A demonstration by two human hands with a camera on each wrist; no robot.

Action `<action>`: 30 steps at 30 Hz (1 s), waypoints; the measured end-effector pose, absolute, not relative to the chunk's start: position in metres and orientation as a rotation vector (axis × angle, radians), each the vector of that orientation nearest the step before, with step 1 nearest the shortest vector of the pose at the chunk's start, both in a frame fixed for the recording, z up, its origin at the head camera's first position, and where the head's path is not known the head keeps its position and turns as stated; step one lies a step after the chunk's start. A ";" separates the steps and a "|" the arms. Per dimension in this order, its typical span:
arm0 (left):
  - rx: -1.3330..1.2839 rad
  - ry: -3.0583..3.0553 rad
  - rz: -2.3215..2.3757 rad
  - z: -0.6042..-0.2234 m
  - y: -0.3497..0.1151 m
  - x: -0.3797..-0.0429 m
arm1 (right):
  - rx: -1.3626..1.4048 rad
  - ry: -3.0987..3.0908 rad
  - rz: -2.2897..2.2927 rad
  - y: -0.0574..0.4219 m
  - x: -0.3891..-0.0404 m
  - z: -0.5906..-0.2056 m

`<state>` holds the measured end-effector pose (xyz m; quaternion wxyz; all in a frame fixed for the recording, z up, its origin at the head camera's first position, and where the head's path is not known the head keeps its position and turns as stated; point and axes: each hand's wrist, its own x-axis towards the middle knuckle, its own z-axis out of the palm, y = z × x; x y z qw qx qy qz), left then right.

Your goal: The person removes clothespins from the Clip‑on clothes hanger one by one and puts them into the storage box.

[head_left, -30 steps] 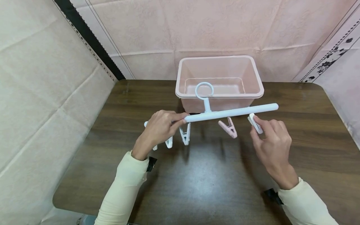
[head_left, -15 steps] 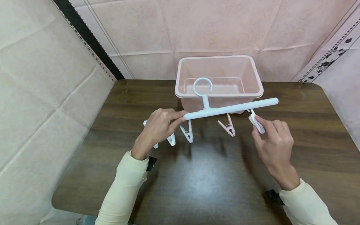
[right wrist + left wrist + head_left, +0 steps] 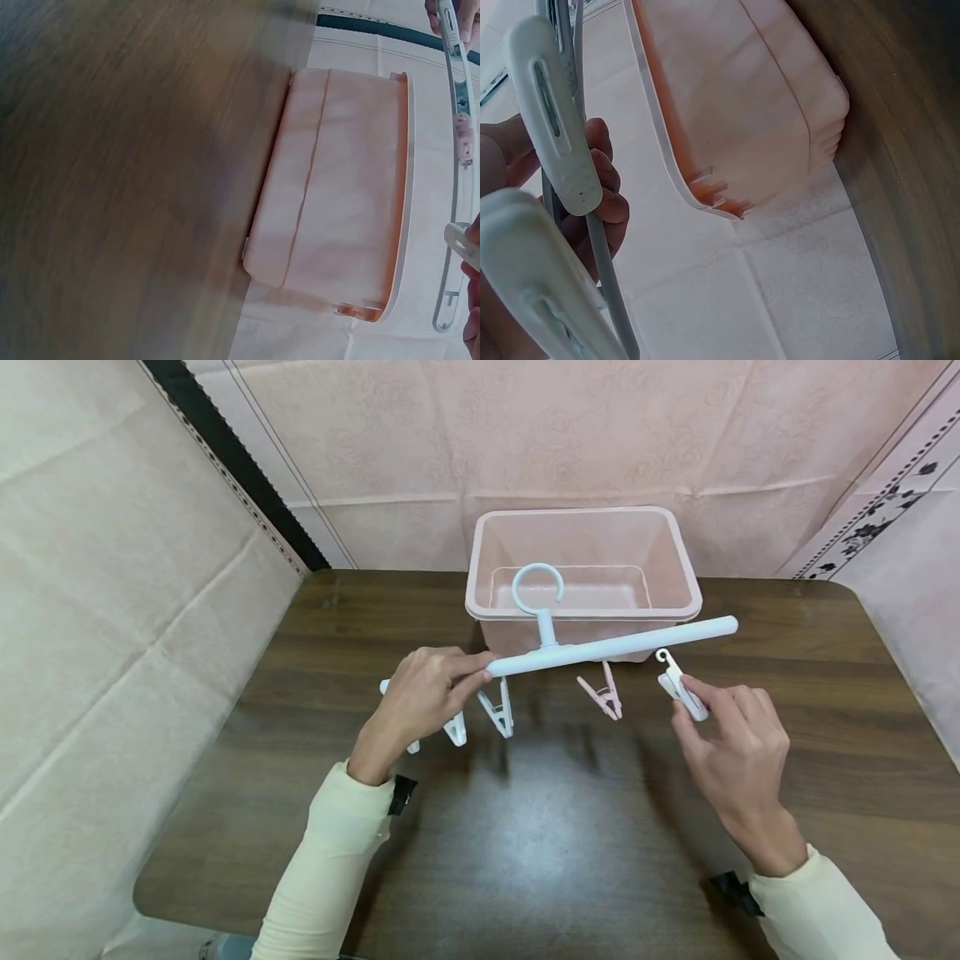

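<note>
My left hand (image 3: 423,693) grips a light blue clip hanger (image 3: 611,647) near its left end, above the table. The hanger's right end is tilted up, and its round hook points away from me. White clips (image 3: 498,710) hang under the bar by the left hand, partly covered by it; a pink clip (image 3: 603,693) hangs right of the middle. Between thumb and forefinger, my right hand (image 3: 738,752) pinches a white clip (image 3: 682,692) whose small hook shows just below the bar, apart from it in the head view. Two white clips (image 3: 553,112) show close up in the left wrist view.
A pale pink plastic bin (image 3: 498,631) stands at the table's back edge, behind the hanger, which overlaps its front in the head view. The dark wooden table (image 3: 525,860) has rounded corners. Light patterned cloth (image 3: 390,443) hangs behind and beside it.
The hanger's right end has risen and its hook has shifted slightly left. The white clip's small hook has come clear below the bar, and my right hand has drawn slightly down and right.
</note>
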<state>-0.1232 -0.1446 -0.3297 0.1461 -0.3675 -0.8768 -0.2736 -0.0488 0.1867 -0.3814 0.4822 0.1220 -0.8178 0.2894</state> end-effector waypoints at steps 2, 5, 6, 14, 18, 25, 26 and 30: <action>-1.049 -2.529 -0.796 -0.330 -0.144 -0.123 | 0.306 -1.978 0.718 0.186 -0.049 -0.379; -1.053 -2.538 -0.813 -0.332 -0.142 -0.123 | 0.309 -1.948 0.724 0.187 -0.049 -0.375; -1.058 -2.541 -0.818 -0.333 -0.141 -0.123 | 0.308 -1.940 0.723 0.188 -0.049 -0.374; -1.043 -2.554 -0.793 -0.332 -0.141 -0.123 | 0.292 -1.969 0.739 0.189 -0.054 -0.365; -1.042 -2.567 -0.775 -0.331 -0.143 -0.122 | 0.287 -1.971 0.771 0.185 -0.059 -0.354; -1.052 -2.582 -0.772 -0.333 -0.143 -0.122 | 0.344 -1.928 0.779 0.180 -0.075 -0.340; -1.053 -2.583 -0.772 -0.333 -0.143 -0.122 | 0.354 -1.940 0.770 0.181 -0.078 -0.339; -1.052 -2.590 -0.768 -0.334 -0.142 -0.123 | 0.375 -2.007 0.736 0.189 -0.091 -0.335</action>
